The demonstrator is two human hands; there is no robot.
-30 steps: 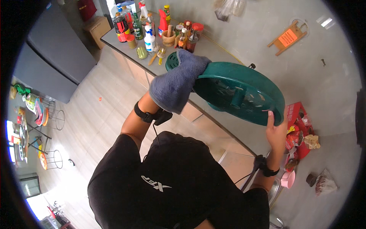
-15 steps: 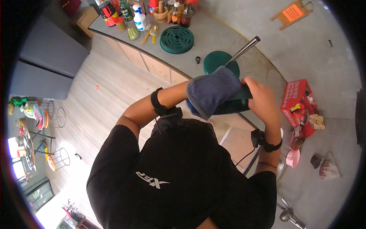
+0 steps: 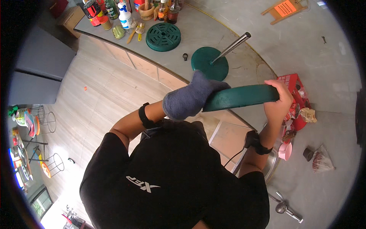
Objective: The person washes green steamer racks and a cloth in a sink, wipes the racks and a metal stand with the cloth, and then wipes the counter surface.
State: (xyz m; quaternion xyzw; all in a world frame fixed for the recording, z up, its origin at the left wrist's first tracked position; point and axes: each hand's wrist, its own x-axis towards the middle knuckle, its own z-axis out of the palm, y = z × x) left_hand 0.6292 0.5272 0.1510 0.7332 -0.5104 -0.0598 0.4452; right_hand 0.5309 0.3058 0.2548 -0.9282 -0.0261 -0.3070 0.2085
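"At the counter (image 3: 244, 70), what have you got in your hands?"

"One round green pan (image 3: 242, 97), up in front of me, overlapping the counter's front edge in my view. My right hand (image 3: 279, 100) is closed on its right end. My left hand is under one grey-blue cloth (image 3: 183, 101), which is against the pan's left end; I can't tell how those fingers stand."

"Which way does the pan point?"

"I see it nearly edge-on. Its long axis runs across me, left to right, the right end a little higher in my view. I can't tell where its hollow faces."

"And on the counter?"

"Two more green rounds, near each other but apart: one slotted disc (image 3: 163, 38) and one plain base (image 3: 205, 64). A single metal pole (image 3: 231, 47) slants up from the base, to the right. One small black ring (image 3: 185, 57) lies between the rounds."

"Anything else?"

"One white spray bottle (image 3: 124, 18), one wooden mortar (image 3: 146, 14), one red carton (image 3: 290, 81), one pink cup (image 3: 285, 151). The bottles at the back crowd too closely to count."
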